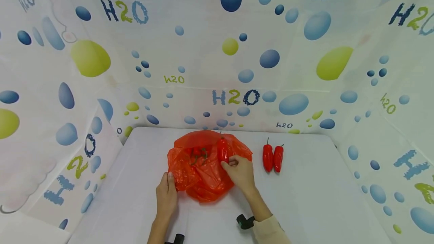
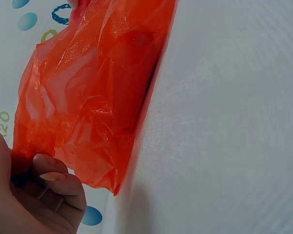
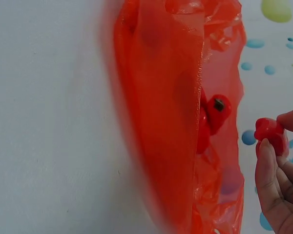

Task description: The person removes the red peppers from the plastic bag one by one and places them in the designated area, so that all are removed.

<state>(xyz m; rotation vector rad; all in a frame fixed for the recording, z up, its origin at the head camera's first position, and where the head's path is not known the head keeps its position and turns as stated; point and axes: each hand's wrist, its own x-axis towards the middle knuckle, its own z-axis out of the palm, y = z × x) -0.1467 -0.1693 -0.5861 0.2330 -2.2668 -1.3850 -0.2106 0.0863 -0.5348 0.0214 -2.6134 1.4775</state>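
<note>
A crumpled red plastic bag (image 1: pixel 210 183) lies on the table with its mouth gaping upward. Several red peppers (image 1: pixel 198 154) with green stems show inside it. At the bag's left edge my left hand (image 1: pixel 166 195) pinches the plastic; the left wrist view shows thumb and curled fingers on the film (image 2: pixel 88 112). My right hand (image 1: pixel 241 172) holds one red pepper (image 1: pixel 223 149) by its lower end, stem up, over the bag's right side. Seen from the right wrist, thumb and fingers grip that pepper (image 3: pixel 272 136) beside the bag opening.
Two red peppers (image 1: pixel 268 158) lie side by side on the white table (image 1: pixel 315 195), right of the bag. A patterned sheet (image 1: pixel 203 48) with blue and green spots rises behind the table and along both sides.
</note>
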